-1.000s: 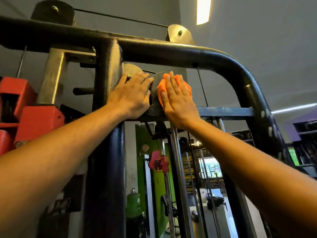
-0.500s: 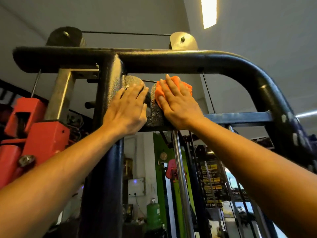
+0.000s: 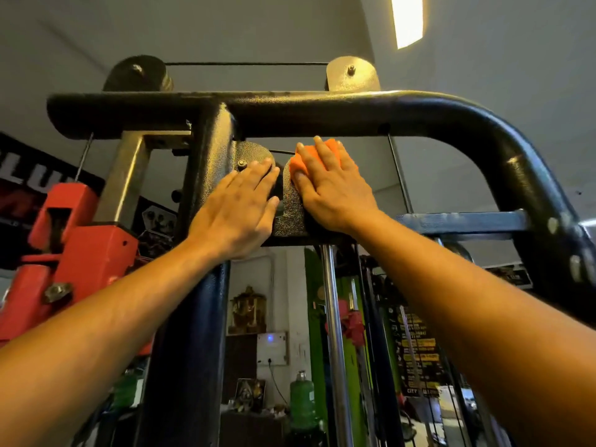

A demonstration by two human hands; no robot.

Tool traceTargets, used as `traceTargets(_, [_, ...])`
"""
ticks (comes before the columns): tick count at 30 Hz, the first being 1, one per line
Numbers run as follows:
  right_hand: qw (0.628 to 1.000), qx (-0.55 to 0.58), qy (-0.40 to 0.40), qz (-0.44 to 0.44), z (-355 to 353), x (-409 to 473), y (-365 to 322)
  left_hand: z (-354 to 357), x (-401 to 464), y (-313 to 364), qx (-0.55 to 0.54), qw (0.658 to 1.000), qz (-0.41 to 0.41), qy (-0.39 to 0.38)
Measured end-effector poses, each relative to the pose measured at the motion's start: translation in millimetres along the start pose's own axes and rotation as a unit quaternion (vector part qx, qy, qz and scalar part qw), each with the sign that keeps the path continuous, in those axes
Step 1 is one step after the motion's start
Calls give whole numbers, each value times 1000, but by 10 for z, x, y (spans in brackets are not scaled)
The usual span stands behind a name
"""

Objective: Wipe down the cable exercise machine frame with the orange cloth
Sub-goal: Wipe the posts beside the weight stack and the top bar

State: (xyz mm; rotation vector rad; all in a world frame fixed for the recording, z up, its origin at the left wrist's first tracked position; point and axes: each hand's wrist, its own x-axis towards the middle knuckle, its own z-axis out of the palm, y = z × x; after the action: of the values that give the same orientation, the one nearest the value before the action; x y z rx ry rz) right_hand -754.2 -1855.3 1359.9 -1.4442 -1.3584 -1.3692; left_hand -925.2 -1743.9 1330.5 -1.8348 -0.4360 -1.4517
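Note:
The black cable machine frame (image 3: 354, 106) arches overhead, with a thick upright post (image 3: 193, 317) below its left part. My right hand (image 3: 332, 185) presses the orange cloth (image 3: 298, 164) flat against a textured pulley bracket plate (image 3: 292, 214) under the top bar. Only the cloth's upper edge shows beyond my fingers. My left hand (image 3: 238, 208) lies flat, fingers spread, on the neighbouring bracket plate (image 3: 253, 153) beside the post, holding nothing.
A red machine part (image 3: 80, 243) juts in at the left. A chrome guide rod (image 3: 333, 333) drops below the bracket, and a blue crossbar (image 3: 458, 221) runs right. Two pulley wheels (image 3: 135, 74) sit on the top bar. A green bottle (image 3: 301, 404) stands below.
My view has tilted upward, so the frame sits lower in the picture. My right hand slid the cloth a little up and left on the plate. My left hand stays on its bracket.

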Motion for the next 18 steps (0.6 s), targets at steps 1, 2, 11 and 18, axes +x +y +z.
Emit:
traceTargets(1, [1000, 0, 13, 7, 22, 22, -36, 7, -1, 4, 2, 1000, -1, 2])
traceTargets(2, [1000, -1, 22, 8, 49, 2, -57, 16, 1, 7, 4, 1000, -3, 4])
traceTargets(11, [998, -13, 2, -58, 14, -688, 191, -24, -24, -24, -27, 995, 95, -14])
traceTargets(18, [996, 7, 84, 12, -407, -949, 434, 11, -46, 8, -38, 990, 128, -35])
